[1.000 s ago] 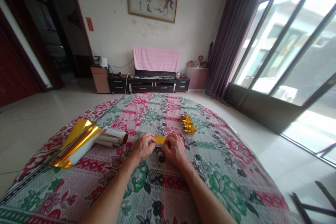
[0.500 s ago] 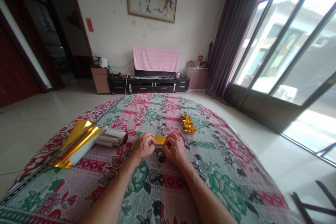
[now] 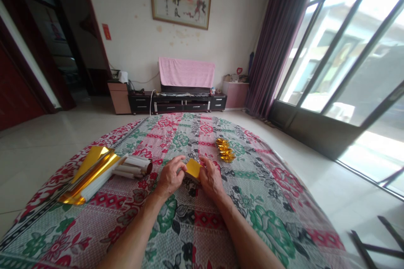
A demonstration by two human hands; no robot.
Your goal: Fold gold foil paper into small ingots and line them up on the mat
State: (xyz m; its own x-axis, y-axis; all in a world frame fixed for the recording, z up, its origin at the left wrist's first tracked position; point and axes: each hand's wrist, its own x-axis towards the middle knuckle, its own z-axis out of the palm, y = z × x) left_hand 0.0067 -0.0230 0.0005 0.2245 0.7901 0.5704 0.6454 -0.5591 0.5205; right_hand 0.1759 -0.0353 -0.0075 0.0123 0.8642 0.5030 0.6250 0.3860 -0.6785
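Observation:
A small piece of folded gold paper (image 3: 193, 169) is between my hands, yellow-gold on top with a paler edge at the front. My right hand (image 3: 211, 176) grips its right side between thumb and fingers. At the left corner of the paper is my left hand (image 3: 172, 175), its index finger and thumb apart, the thumb tip close to or touching the edge. Beyond my right hand lies a row of shiny folded gold pieces (image 3: 225, 150). Off to the left are gold foil sheets (image 3: 94, 172), partly rolled, beside several pale rolled tubes (image 3: 132, 165).
A flower-patterned cloth (image 3: 189, 214) covers the round table under my hands. Past its far edge stands a low black cabinet (image 3: 181, 104) with a pink cloth (image 3: 187, 72) above it. Dark furniture legs (image 3: 375, 246) show at the lower right, near the glass doors.
The folded paper has turned and now sits at a slant, showing a squarer gold face. My left fingers have loosened and spread; my right hand still holds it.

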